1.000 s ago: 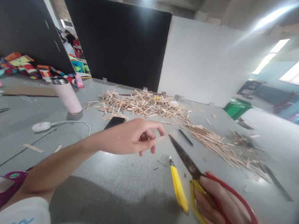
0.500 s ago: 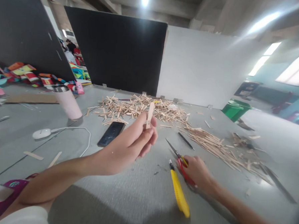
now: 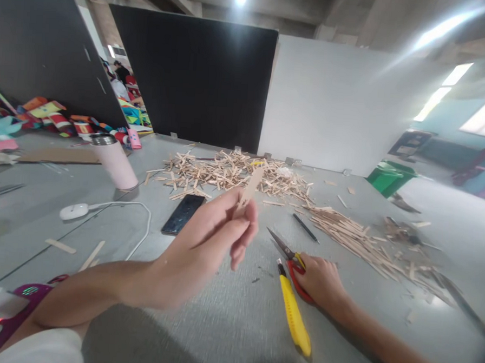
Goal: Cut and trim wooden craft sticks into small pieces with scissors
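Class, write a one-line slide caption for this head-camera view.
Left hand lifts a flat wooden craft stick; right hand rests on red-handled scissors.

No readable txt, labels, brand names or nos. anywhere: pink cup [image 3: 114, 161], phone [image 3: 183, 214] w/ dark screen, yellow knife [image 3: 294, 316], scissors [image 3: 288, 255], green bin [image 3: 389, 177] and coloured boxes [image 3: 46, 114] at the far left all too plain, small or blurred to read.

A utility knife [image 3: 294, 316] lies on the table [image 3: 202, 331], just left of the scissors [image 3: 289, 255].
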Demonstrator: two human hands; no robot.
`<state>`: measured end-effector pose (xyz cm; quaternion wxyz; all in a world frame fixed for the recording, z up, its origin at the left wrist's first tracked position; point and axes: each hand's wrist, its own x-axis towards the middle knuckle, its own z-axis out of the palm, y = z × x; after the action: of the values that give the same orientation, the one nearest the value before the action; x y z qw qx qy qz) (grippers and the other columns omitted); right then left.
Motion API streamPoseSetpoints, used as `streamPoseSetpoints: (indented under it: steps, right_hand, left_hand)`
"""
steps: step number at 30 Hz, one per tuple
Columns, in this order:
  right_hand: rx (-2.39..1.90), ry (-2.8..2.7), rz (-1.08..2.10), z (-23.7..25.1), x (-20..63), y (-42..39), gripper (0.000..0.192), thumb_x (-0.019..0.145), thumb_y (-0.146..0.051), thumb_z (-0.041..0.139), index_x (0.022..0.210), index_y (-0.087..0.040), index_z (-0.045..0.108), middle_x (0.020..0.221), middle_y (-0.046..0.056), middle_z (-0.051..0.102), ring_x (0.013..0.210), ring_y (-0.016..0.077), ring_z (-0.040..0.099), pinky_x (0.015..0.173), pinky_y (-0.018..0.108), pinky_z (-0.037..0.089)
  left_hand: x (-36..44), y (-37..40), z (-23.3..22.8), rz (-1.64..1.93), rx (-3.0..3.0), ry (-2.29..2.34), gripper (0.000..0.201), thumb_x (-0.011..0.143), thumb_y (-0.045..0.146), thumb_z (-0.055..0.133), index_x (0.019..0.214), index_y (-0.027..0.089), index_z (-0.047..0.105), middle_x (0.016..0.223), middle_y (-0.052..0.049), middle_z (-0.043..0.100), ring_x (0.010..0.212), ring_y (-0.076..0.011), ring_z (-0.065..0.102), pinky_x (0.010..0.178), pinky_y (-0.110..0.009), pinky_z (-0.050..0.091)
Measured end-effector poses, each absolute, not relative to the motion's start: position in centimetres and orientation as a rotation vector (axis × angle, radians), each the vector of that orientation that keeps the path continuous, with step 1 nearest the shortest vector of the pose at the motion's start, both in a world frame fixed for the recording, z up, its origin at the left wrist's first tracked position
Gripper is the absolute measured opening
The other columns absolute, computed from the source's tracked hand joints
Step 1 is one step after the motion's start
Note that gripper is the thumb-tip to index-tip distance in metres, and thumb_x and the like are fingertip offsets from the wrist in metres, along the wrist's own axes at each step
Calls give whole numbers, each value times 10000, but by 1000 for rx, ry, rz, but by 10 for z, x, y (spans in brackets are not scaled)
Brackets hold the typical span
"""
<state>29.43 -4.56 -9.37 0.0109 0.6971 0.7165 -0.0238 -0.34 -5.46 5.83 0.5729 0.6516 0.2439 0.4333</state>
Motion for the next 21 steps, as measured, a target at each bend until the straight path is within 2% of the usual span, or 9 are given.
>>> streamPoseSetpoints:
  steps: [3, 5, 7, 21]
  right_hand:
    - [2172, 2245, -53, -96, 295, -45, 232, 1041, -329, 564, 990, -212, 758, 959, 112, 859, 858, 296, 805, 650, 314, 372]
    - [2171, 2247, -46, -96, 295, -45, 237, 1041, -337, 564, 982, -212, 757, 960, 116, 859, 854, 300, 806, 646, 317, 369]
    - [2173, 2246, -42, -96, 295, -46, 239, 1038, -348, 568, 979, -215, 758, 948, 116, 857, 849, 304, 806, 642, 319, 371]
    - [2178, 2248, -31, -96, 295, -46, 229, 1036, -361, 583, 958, -224, 749, 928, 106, 857, 839, 303, 810, 629, 323, 360]
  left_hand:
    - [-1, -57, 59, 973, 1570, 557, 72, 1170, 294, 433, 1131, 242, 465, 828, 38, 643, 591, -98, 582, 581, -235, 513]
    - [0, -57, 58, 924, 1571, 532, 86, 1182, 333, 418, 1234, 265, 406, 857, 34, 702, 532, -88, 592, 557, -234, 515]
    - [1, -58, 57, 901, 1572, 506, 108, 1186, 343, 411, 1257, 277, 364, 903, 21, 735, 498, -80, 590, 546, -235, 521]
    - [0, -58, 57, 846, 1610, 499, 132, 1194, 383, 385, 1290, 300, 349, 936, 18, 746, 502, -63, 572, 583, -223, 517]
